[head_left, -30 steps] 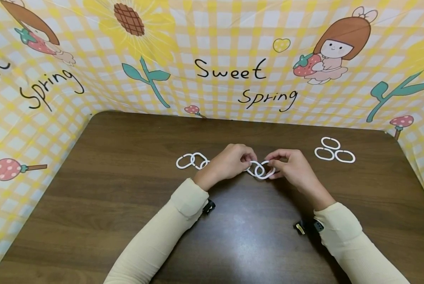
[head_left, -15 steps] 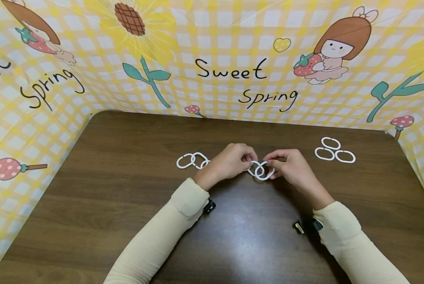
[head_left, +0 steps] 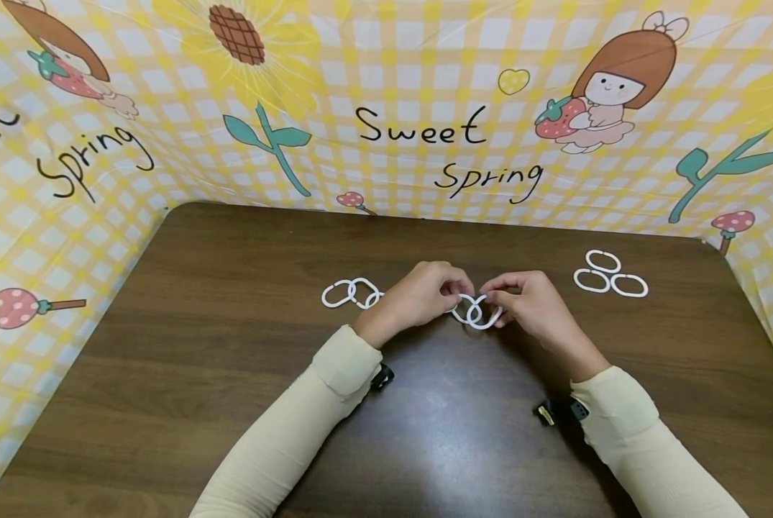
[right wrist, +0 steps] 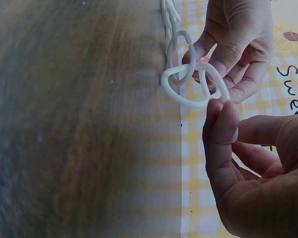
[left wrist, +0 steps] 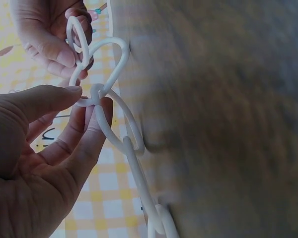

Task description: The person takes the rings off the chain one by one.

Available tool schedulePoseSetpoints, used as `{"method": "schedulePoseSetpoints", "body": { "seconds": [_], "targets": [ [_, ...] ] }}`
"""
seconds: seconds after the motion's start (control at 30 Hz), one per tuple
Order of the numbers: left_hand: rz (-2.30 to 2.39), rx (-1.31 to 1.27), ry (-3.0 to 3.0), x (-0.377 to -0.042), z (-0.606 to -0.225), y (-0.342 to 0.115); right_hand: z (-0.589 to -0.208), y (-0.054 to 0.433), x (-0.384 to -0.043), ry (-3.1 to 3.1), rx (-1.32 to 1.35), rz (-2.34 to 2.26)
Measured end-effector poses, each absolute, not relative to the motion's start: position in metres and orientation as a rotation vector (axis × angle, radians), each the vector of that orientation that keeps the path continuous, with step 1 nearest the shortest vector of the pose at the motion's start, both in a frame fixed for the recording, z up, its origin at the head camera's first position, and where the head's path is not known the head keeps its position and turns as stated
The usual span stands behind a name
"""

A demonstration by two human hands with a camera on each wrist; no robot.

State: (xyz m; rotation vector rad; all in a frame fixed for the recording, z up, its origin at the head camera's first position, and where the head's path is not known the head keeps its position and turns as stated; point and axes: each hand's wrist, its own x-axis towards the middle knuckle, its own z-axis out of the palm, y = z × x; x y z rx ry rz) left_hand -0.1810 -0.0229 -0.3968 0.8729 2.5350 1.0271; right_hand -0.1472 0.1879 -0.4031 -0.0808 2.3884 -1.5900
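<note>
Between thumb and fingers my left hand (head_left: 421, 293) pinches a white oval plastic link (head_left: 462, 311). My right hand (head_left: 533, 306) pinches the end of another white link (head_left: 486, 319), which crosses the left one in the head view. From the left hand a chain of joined links (left wrist: 141, 183) runs down in the left wrist view; its far end (head_left: 337, 294) lies on the table left of the left wrist. The left hand hides the chain's middle in the head view. In the right wrist view, the right fingertips (right wrist: 222, 111) grip the nearest link's end.
Three loose white links (head_left: 609, 275) lie close together at the table's back right. The brown wooden table (head_left: 231, 403) ends at a yellow checked cloth wall (head_left: 386, 57) behind and at the sides.
The right hand's link has shifted slightly, its lower curve dropping a little and tilting. Both hands stay almost in place. The loose links have not moved.
</note>
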Motion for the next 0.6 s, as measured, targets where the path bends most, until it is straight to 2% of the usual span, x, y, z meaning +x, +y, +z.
{"method": "schedulePoseSetpoints", "body": {
  "seconds": [0.6],
  "targets": [
    [1.045,0.876,2.534,-0.1814,-0.3993,-0.0223,-0.4048,0.1887,-0.1474,2.395,-0.08,-1.592]
  ]
}}
